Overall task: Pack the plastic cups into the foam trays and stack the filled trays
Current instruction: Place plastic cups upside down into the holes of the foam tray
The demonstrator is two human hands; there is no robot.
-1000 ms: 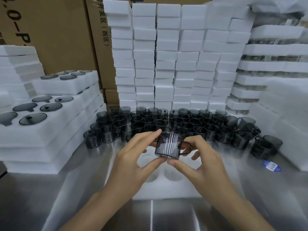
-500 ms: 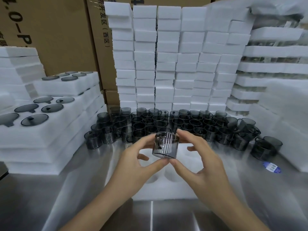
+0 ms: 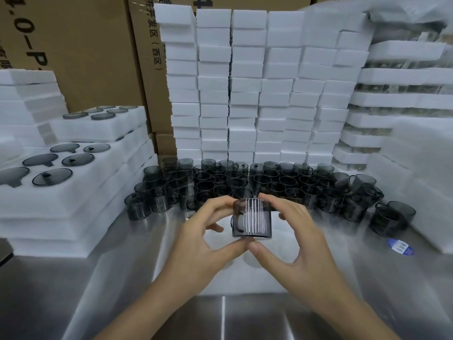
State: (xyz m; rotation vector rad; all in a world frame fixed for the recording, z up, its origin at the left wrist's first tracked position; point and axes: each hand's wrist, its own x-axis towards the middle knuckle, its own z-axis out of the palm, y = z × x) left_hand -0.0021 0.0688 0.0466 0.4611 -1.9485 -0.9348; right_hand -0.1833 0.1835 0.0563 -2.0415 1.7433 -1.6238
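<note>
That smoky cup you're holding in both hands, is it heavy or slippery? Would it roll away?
Probably light: fingertips of the left hand and right hand alone hold the cup. Its glossy wall shows bright reflections, so perhaps slippery. Its side handle would likely stop it rolling far.

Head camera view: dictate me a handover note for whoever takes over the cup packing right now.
Left hand and right hand: both pinch one grey transparent plastic cup, thumbs below, fingers above, over the white foam tray on the steel table.
Loose grey cups: crowded behind the tray.
Done: filled foam trays stacked at left.
Left: seat this cup, fill the tray (its visible pockets look empty), then stack it.
</note>
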